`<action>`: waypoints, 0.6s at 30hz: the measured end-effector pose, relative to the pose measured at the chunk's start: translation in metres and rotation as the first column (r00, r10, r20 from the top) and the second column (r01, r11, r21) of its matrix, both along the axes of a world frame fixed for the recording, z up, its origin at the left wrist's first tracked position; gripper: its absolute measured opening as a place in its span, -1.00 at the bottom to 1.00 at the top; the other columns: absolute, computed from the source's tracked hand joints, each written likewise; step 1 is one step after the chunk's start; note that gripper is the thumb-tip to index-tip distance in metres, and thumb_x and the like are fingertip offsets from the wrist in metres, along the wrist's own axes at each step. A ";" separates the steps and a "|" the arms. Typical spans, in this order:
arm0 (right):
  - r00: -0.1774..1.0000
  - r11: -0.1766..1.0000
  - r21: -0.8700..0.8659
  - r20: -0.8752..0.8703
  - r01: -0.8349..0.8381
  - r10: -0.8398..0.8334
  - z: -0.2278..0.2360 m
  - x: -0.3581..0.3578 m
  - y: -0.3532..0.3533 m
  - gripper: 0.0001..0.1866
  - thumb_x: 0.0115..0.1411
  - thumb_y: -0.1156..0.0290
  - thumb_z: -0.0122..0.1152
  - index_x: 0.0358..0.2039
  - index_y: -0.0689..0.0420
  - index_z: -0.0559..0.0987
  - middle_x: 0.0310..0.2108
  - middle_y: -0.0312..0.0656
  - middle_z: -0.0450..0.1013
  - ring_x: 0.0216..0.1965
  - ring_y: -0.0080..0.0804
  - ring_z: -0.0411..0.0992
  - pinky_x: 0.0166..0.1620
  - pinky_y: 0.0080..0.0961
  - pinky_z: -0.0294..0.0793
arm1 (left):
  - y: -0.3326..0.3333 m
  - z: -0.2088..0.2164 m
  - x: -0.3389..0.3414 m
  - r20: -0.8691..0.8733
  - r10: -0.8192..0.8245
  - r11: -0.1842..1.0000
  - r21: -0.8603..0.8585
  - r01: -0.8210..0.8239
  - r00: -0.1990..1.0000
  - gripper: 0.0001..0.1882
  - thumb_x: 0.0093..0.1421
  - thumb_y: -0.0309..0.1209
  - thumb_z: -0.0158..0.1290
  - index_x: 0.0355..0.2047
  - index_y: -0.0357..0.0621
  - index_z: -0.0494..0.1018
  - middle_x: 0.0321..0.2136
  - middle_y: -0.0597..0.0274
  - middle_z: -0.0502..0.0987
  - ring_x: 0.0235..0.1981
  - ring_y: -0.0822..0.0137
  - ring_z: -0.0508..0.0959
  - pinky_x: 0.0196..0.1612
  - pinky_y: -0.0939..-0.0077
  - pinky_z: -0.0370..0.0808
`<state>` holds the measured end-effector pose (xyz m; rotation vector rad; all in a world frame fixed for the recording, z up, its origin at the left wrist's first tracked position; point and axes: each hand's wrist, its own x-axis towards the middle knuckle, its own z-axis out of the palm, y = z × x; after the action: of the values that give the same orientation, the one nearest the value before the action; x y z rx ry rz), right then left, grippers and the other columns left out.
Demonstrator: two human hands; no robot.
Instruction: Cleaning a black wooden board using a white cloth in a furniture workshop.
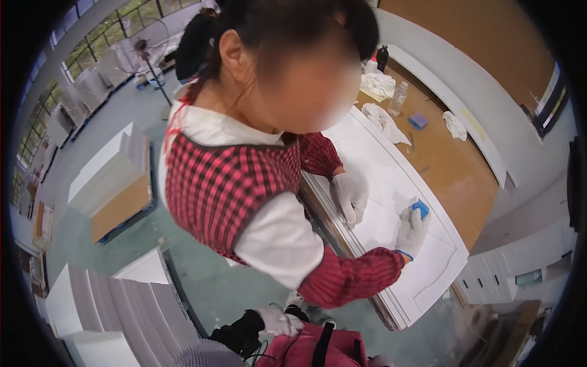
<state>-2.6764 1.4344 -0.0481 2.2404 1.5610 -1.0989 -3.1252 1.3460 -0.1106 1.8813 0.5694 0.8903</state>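
My left hand [278, 320], in a white glove below a black sleeve, has its fingers bent over the upper left edge of a red bag [302, 348] with black straps. A thin black cable hangs beside it. My right hand does not show clearly. Across from me a co-worker in a checked apron leans over a stack of white panels [437, 244]. One gloved co-worker hand [411, 235] presses a small blue block [420, 208] on the top panel. The other gloved co-worker hand [351, 197] rests on the same panel.
Stacked white boards [116, 312] stand at the lower left, with another pallet stack [116, 183] behind. The brown table [452, 165] carries white cloths [386, 122], a clear bottle [398, 99] and a purple sponge [418, 120]. A standing fan [143, 52] is at the far left.
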 end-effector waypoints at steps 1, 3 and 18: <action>0.822 0.873 0.219 -0.493 0.435 -0.285 0.000 -0.016 0.069 -0.65 0.38 0.27 0.14 0.12 0.10 0.49 -0.01 -0.15 0.49 -0.01 -0.30 0.46 0.05 -0.34 0.48 | 0.048 0.032 0.025 -0.078 -0.032 0.982 0.183 0.046 0.996 -0.45 0.43 -0.17 -0.14 0.36 -0.05 0.28 -0.05 0.14 0.64 -0.07 0.36 0.61 -0.21 0.48 0.57; 0.067 0.544 0.136 -0.987 0.828 0.144 0.092 -0.122 0.278 -0.68 0.37 0.36 0.20 0.08 0.17 0.46 -0.07 -0.20 0.46 -0.09 -0.38 0.42 0.00 -0.43 0.45 | 0.111 0.106 0.084 -0.139 -0.214 0.963 0.138 0.233 0.967 -0.49 0.42 -0.16 -0.13 0.31 -0.05 0.29 -0.08 0.13 0.63 -0.09 0.36 0.61 -0.22 0.48 0.56; 0.041 0.495 0.155 -0.972 0.855 0.233 0.139 -0.180 0.313 -0.70 0.44 0.49 0.05 0.15 0.23 0.40 -0.08 -0.20 0.46 -0.09 -0.42 0.44 0.01 -0.47 0.45 | 0.409 0.235 0.153 -0.361 -0.554 0.712 0.262 0.652 0.750 -0.70 0.40 -0.14 -0.04 -0.06 -0.08 0.36 -0.30 0.13 0.57 -0.27 0.33 0.55 -0.29 0.42 0.49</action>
<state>-2.8564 1.7476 0.0907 2.5476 2.1514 -3.3056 -2.9720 1.7550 0.1249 2.3449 -0.1220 0.3127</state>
